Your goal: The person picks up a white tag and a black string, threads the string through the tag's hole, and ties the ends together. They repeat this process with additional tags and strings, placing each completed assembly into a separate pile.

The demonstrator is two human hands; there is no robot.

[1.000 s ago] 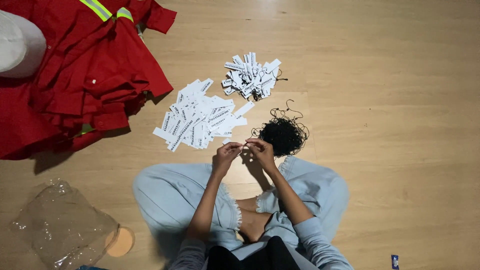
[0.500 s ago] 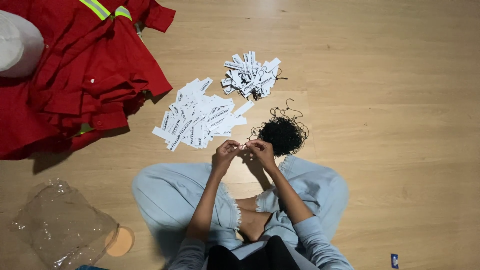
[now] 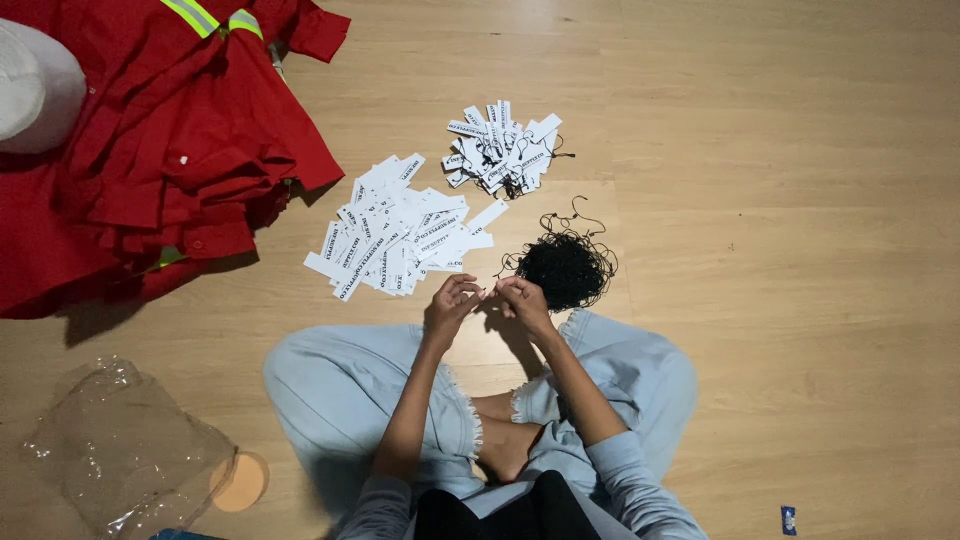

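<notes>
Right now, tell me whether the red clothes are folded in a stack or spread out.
Folded and stacked, roughly. The red clothes lie in overlapping layers at the upper left of the wooden floor, their edges stepped one over another, one collar with reflective stripes on top.

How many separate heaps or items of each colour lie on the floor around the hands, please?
White: 3, the near pile of paper tags, the far pile of strung tags and the cap
Red: 1, the heap of garments
Black: 1, the tangle of strings
Clear: 1, the plastic bag
Total: 6
</notes>
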